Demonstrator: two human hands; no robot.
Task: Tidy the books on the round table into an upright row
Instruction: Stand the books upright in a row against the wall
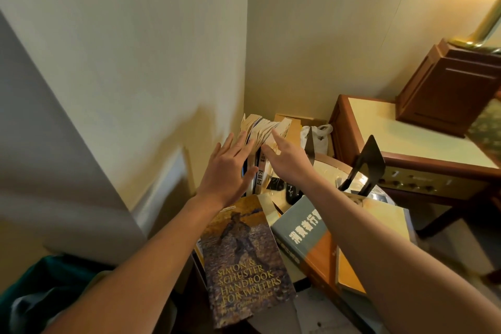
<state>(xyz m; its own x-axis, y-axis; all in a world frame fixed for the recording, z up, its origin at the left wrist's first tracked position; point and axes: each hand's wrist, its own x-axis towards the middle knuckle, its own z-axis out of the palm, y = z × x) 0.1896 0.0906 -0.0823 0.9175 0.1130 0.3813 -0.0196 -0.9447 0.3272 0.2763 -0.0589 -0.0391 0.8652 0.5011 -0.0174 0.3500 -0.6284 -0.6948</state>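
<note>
Both forearms bare, stretched forward, converging. Flat left hand (227, 168), fingers (240, 144) straight and spread, thumb out to the right. Back-up right hand (288, 161) just right of the left fingers, index straight, thumb out left, other fingers hidden. Hands close, not touching.

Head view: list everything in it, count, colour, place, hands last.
upright books: several, yellowed pages, by the wall corner
Handbook for Writers: one, brown, flat, nearest camera
Chinese-titled book: one, grey-blue and orange, flat, right of it
bookends: two, black, standing on the round table
plastic bag: one, white, behind the table
desk: one, wooden, pale top, right
left hand: one, flat against the upright books
right hand: one, fingertip on their page tops
</note>
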